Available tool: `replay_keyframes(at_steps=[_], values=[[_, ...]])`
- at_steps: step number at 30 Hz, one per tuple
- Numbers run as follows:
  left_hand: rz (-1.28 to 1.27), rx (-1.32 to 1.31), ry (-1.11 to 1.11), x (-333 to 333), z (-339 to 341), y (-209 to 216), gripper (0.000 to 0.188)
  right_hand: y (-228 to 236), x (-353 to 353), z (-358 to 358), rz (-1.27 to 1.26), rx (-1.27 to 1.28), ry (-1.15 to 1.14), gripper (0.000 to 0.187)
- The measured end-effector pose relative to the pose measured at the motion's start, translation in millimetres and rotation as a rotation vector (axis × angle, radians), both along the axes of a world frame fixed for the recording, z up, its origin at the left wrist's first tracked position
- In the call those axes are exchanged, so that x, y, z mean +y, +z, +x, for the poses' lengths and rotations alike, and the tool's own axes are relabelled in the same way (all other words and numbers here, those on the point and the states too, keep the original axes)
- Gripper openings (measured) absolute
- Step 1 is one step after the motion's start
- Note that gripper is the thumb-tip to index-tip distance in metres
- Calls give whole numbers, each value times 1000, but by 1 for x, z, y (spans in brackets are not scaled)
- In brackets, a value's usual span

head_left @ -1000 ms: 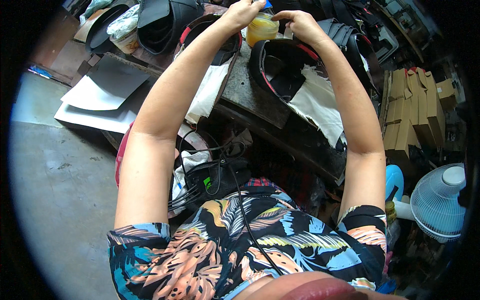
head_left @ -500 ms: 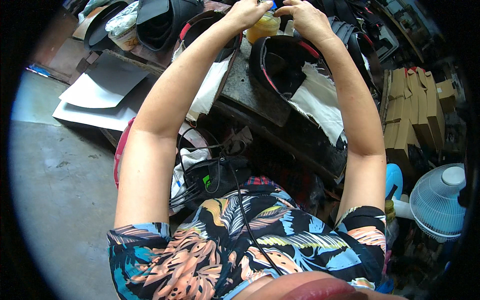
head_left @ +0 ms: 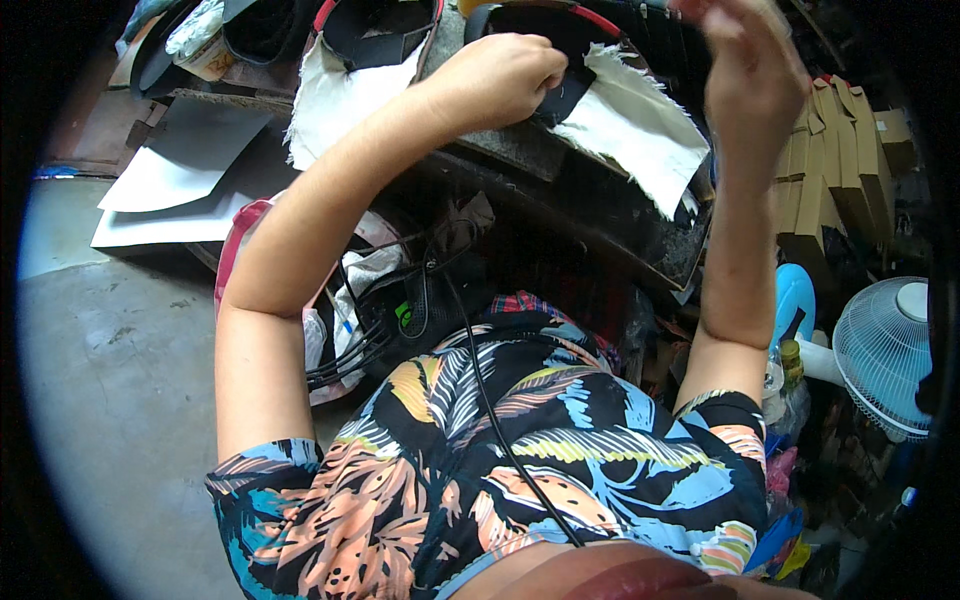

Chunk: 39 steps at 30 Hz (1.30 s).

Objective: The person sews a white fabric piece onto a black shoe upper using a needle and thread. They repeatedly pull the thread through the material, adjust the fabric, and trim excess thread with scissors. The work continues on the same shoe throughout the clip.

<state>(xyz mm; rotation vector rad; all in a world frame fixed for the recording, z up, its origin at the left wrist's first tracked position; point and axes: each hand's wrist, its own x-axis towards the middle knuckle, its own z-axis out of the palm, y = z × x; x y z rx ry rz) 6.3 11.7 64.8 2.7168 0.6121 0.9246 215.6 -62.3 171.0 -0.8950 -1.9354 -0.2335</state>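
My left hand [head_left: 512, 82] is closed, its fingers curled, by the near edge of a black curved piece [head_left: 545, 28] with red trim and a frayed white cloth [head_left: 640, 125]. What its fingers hold, if anything, is hidden. Off to the right, my right hand [head_left: 752, 75] is raised and smeared by motion, so its fingers are unclear. A second black curved piece [head_left: 375, 38] with red trim stands left of my left hand, a ragged white cloth [head_left: 345, 95] hanging from it. Only a sliver of a yellow jar [head_left: 468, 6] shows at the top edge.
White sheets [head_left: 180, 165] lie at the left beside a tub [head_left: 203, 58] with a plastic cover. Below the dark bench edge [head_left: 600, 215] sit a black bag [head_left: 425, 300] and cables. Folded cardboard boxes [head_left: 825, 180] and a fan [head_left: 885, 350] stand at the right.
Both hands have left the yellow jar. My left hand has come nearer and closed beside the black curved piece; my right hand has swung right. The whole view has shifted.
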Motion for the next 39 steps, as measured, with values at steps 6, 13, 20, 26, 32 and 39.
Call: replay_keyframes(at_steps=[6, 13, 20, 26, 32, 39], values=[[-127, 102, 126, -40, -16, -27, 24, -111, -53, -21, -553, -59, -11, 43], [-113, 227, 308, -50, -12, -30, 21, -135, -54, -14, -667, 197, 1, 41], [-155, 138, 261, -33, -6, -56, 15, -162, -69, -34, -493, -388, -292, 41], [-230, -31, 150, -25, -11, -68, 22, -165, -79, -42, -501, -482, -311, 51], [-271, -62, 71, -20, -14, -73, 21, -151, -70, -29, -837, -5, 50, 51], [-330, -42, 79, -20, -17, -68, 20, -166, -73, -53, -483, -488, -407, 48]])
